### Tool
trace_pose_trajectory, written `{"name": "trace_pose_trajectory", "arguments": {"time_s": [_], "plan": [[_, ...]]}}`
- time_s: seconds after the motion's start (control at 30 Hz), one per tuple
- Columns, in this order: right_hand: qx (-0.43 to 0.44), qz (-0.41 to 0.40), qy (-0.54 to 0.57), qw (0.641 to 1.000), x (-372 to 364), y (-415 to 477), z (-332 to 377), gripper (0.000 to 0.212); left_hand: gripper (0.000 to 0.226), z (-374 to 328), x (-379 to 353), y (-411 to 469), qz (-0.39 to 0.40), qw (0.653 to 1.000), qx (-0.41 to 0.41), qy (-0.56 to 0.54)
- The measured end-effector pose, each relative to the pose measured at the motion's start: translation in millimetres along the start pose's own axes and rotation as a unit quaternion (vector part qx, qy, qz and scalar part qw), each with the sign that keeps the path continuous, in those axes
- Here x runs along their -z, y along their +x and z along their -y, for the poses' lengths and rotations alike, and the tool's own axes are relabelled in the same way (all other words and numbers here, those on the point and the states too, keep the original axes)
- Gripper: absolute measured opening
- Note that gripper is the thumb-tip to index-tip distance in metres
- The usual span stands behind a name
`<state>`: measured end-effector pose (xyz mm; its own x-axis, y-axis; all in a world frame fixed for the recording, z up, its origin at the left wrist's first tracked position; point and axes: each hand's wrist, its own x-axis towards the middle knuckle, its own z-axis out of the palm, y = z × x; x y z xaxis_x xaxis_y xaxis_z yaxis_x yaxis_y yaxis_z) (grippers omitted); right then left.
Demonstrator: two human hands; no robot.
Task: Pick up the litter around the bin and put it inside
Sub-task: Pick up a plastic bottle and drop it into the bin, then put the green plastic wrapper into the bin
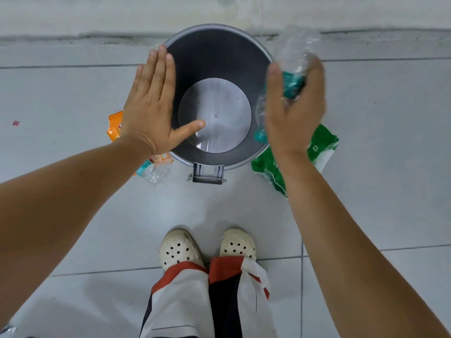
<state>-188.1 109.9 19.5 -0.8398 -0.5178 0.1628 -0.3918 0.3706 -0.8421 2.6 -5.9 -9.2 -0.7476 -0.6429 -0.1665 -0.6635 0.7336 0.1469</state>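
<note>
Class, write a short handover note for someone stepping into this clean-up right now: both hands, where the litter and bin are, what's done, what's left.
Left hand: open and flat, empty, over the bin's left rim.
Right hand: gripping a crumpled clear bottle with a teal label, at the bin's right edge, not yet dropped.
Bin: open, nothing visible inside.
Left on the floor: orange wrapper and small bottle to the bin's left, green bag to its right.
Next: probably drop the bottle in, then collect the rest.

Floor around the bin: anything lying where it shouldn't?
Yes. An orange wrapper and a small crushed bottle lie left of the bin; a green bag lies right. The bin looks empty.
</note>
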Motion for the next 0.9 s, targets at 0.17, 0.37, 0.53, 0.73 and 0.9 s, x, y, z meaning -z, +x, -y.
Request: {"name": "trace_pose_trajectory", "arguments": {"time_s": [0.17,0.37,0.53,0.73,0.9], "plan": [[0.013,0.166,-0.103,0.981,-27,-31,1,0.072,0.110,1,-2,0,-0.004,1.000,-0.001,0.006],[0.086,-0.003,-0.073,0.994,-4,-27,-20,0.045,0.109,1,-3,0,-0.010,1.000,0.003,-0.004],[-0.111,-0.049,-0.116,0.986,10,-35,-82,0.052,0.109,1,-2,1,-0.017,1.000,0.001,-0.011],[-0.220,0.275,-0.297,0.888,16,-79,-139,0.088,0.110,0,-2,0,-0.014,1.000,-0.001,-0.007],[-0.203,0.451,-0.415,0.764,12,-93,-153,0.103,0.110,1,-3,0,-0.017,1.000,-0.003,-0.018]]}}
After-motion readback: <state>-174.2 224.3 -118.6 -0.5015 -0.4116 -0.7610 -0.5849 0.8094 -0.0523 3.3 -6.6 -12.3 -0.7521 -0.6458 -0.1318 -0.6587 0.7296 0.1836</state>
